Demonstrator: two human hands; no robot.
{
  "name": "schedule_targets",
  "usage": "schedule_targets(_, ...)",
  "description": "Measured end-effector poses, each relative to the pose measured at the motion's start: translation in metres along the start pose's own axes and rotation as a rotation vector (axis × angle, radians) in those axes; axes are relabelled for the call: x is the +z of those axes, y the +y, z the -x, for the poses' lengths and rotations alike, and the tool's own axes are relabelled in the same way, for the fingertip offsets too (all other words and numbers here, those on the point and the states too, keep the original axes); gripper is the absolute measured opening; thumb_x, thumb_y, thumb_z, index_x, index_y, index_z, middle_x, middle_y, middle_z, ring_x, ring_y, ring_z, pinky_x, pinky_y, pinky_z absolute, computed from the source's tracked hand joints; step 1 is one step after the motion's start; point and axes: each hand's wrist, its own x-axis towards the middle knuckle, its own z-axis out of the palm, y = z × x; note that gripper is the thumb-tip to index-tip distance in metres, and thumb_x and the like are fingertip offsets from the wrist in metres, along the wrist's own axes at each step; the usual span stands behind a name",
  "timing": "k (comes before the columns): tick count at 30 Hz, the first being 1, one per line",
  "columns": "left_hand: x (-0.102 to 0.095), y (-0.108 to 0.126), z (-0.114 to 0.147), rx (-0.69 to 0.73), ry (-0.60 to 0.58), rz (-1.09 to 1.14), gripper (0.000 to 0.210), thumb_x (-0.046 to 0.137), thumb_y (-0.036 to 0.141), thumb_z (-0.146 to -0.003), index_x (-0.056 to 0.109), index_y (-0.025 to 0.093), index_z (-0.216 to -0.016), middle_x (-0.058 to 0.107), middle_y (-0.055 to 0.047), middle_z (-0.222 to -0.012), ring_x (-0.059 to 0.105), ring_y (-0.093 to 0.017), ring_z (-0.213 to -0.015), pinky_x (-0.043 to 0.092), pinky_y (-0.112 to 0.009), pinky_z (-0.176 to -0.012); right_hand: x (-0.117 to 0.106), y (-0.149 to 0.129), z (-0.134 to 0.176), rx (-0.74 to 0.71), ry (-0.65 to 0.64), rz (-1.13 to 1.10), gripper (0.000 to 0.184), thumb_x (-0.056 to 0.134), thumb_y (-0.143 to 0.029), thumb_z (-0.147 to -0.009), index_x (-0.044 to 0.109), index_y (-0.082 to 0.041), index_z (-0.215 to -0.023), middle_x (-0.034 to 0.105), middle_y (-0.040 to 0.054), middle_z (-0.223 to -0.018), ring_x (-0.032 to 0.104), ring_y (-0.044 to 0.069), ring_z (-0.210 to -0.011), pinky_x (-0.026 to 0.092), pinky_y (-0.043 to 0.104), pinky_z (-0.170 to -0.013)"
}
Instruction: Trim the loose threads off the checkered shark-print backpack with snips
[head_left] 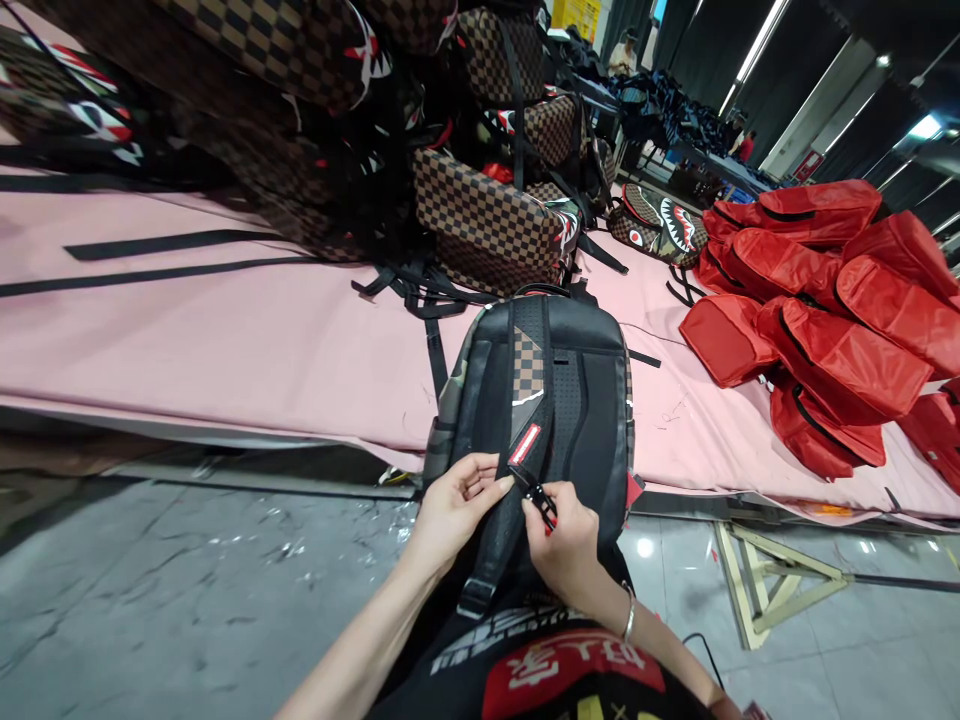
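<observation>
A black backpack (592, 400) leans upright against the table edge in front of me, its padded back towards me. Down its middle runs a shoulder strap (529, 365) with a brown checkered panel and a red-and-white label. My left hand (461, 505) pinches the strap's edge just below that label, thumb against fingers. My right hand (566, 540) is closed around a small shiny black clip-like piece (541, 503) with some red by it, close to the strap. The fingers hide part of this piece, so its exact kind is unclear.
Checkered backpacks (487, 215) with shark-mouth prints are heaped at the back left of the pink-covered table (225, 350). Several red fabric bags (847, 340) lie piled on the right. A cream metal leg frame (780, 580) stands below. Other people are far behind.
</observation>
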Motion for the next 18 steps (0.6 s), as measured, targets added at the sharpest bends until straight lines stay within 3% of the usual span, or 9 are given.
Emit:
schedule_targets(10,0.005,0.004,0.003,0.014,-0.016,0.000,0.041,0.080,0.040,-0.059,0.061,0.016,-0.086,0.066,-0.002,-0.082,0.060,-0.012,-0.077,0.048,-0.021,-0.078,0.002,-0.003,-0.002,0.023,-0.007,0.006,0.017,0.043,-0.032,-0.092,0.052,-0.017,-0.095,0.064,0.0024,-0.077,0.063,0.016,-0.063,0.042,0.025,-0.056)
schedule_targets(14,0.005,0.006,0.003,0.019,-0.015,0.011,0.040,0.080,0.039,-0.059,0.061,0.016,-0.086,0.065,-0.002,-0.082,0.060,-0.012,-0.077,0.047,-0.019,-0.077,0.006,-0.003,-0.003,0.128,-0.015,-0.222,0.015,0.049,-0.031,-0.089,0.050,-0.017,-0.093,0.062,0.0014,-0.072,0.061,0.014,-0.061,0.042,0.023,-0.055)
schedule_targets(18,0.006,0.006,0.001,0.033,-0.013,0.026,0.038,0.080,0.037,-0.059,0.061,0.017,-0.085,0.065,-0.001,-0.081,0.060,-0.012,-0.076,0.048,-0.019,-0.075,0.010,-0.002,-0.005,0.268,-0.027,-0.525,0.017,0.056,-0.032,-0.085,0.047,-0.018,-0.087,0.052,-0.0040,-0.060,0.050,0.010,-0.051,0.038,0.019,-0.048)
